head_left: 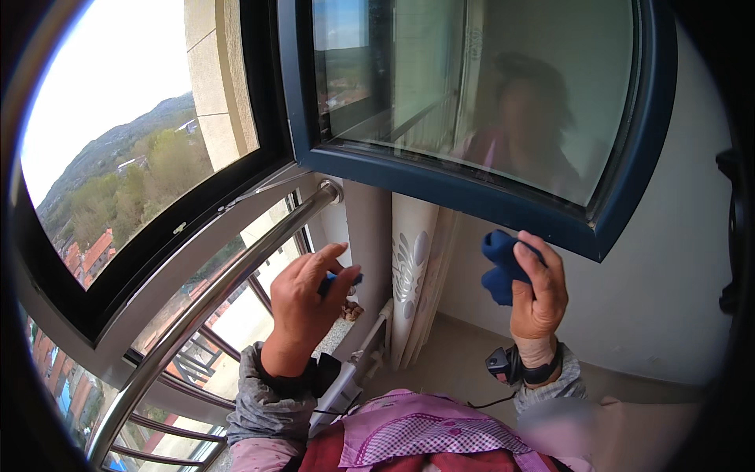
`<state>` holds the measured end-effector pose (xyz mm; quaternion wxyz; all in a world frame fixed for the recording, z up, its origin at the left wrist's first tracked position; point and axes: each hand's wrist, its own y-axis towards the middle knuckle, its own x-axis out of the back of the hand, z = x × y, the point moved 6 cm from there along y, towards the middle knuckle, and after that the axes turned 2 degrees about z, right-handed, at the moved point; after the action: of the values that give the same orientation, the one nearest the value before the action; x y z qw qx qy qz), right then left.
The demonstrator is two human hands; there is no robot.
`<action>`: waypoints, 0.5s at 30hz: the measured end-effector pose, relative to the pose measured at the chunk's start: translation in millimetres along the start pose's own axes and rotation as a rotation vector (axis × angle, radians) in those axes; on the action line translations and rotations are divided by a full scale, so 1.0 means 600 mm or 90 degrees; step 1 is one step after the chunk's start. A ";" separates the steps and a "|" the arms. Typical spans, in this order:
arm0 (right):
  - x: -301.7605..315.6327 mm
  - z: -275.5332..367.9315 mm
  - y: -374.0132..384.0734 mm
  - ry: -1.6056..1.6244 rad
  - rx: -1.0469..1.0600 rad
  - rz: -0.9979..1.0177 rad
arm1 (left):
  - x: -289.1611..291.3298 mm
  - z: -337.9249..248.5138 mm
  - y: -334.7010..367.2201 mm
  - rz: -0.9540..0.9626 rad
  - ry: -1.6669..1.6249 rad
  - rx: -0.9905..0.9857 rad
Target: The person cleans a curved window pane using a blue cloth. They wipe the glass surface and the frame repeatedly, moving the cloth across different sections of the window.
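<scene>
My right hand (539, 297) is closed on a dark blue cloth (500, 267), pinched between thumb and fingers and bunched up. It is just below the lower edge of the open window sash (448, 206), near its right corner; I cannot tell whether the cloth touches the frame. My left hand (303, 303) is raised beside the metal railing, its fingers curled around a small piece of blue cloth (340, 281) that is mostly hidden by the hand. The sash has a dark blue frame around a glass pane (472, 102) with a person's reflection in it.
A shiny metal railing (228, 277) runs diagonally along the window opening at left, with a dark fixed frame (181, 228) above it. A patterned curtain (410, 275) hangs below the sash. A white wall (668, 275) stands at right. Outside are rooftops and a hill.
</scene>
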<state>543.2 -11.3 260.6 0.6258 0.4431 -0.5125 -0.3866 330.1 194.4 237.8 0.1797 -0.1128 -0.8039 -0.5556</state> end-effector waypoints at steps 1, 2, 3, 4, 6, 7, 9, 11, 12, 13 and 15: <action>0.027 0.000 0.014 -0.100 0.076 -0.085 | 0.034 0.023 0.014 -0.070 0.116 -0.010; 0.045 -0.007 0.022 -0.169 0.079 -0.136 | 0.063 0.041 0.020 -0.121 0.242 -0.028; 0.053 -0.017 0.031 -0.271 0.080 -0.141 | 0.081 0.068 0.024 -0.127 0.330 0.003; 0.050 -0.022 0.033 -0.338 0.097 -0.107 | 0.093 0.091 0.023 -0.124 0.395 0.030; 0.030 -0.040 0.034 -0.444 0.061 -0.035 | 0.097 0.131 0.019 -0.044 0.475 0.062; 0.006 -0.049 0.033 -0.493 0.022 0.030 | 0.095 0.152 0.014 0.013 0.490 0.105; -0.028 -0.033 0.033 -0.502 0.056 -0.019 | 0.092 0.146 0.004 -0.037 0.493 -0.020; -0.074 -0.020 0.049 -0.447 0.056 -0.002 | 0.085 0.155 -0.001 0.002 0.523 -0.007; -0.113 -0.006 0.057 -0.424 0.082 0.046 | 0.082 0.164 -0.002 0.047 0.515 0.041; -0.140 0.002 0.068 -0.394 0.081 0.087 | 0.081 0.175 -0.004 0.089 0.507 0.101; -0.162 0.018 0.090 -0.364 0.108 0.130 | 0.083 0.183 -0.005 0.122 0.490 0.158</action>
<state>517.2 94.9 283.6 0.4529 0.3133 -0.7400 -0.3862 266.0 294.9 221.0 0.5303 0.0512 -0.7249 -0.4367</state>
